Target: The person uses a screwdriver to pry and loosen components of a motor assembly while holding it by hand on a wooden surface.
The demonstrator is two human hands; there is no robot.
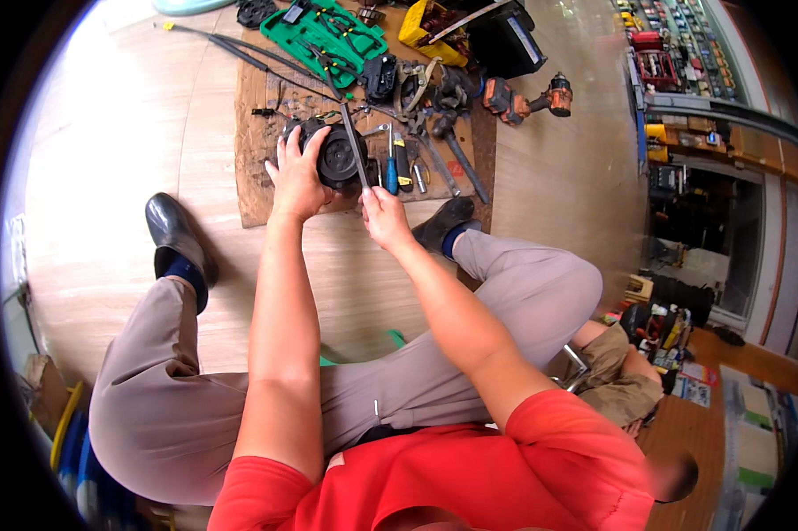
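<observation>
A black round part (339,157) with a ridged disc face sits on the brown cardboard (256,196) in front of me. My left hand (298,181) steadies it from the left, with the thumb and fingers spread over its edge. My right hand (385,218) pinches the near end of a long, flat grey metal bar (353,142), which looks like a file. The bar slants away from me along the right side of the part; I cannot tell whether it touches. Just right of it lie a blue-handled screwdriver (391,175) and a yellow-and-black utility knife (403,168).
Beyond are a green tool case (284,40) with pliers, a yellow bin (414,34) and a black box (505,44). A hammer (452,142) and an orange-and-black cordless drill (540,99) lie to the right. My shoes (176,232) flank the cardboard. Another person's knee (607,363) shows at right.
</observation>
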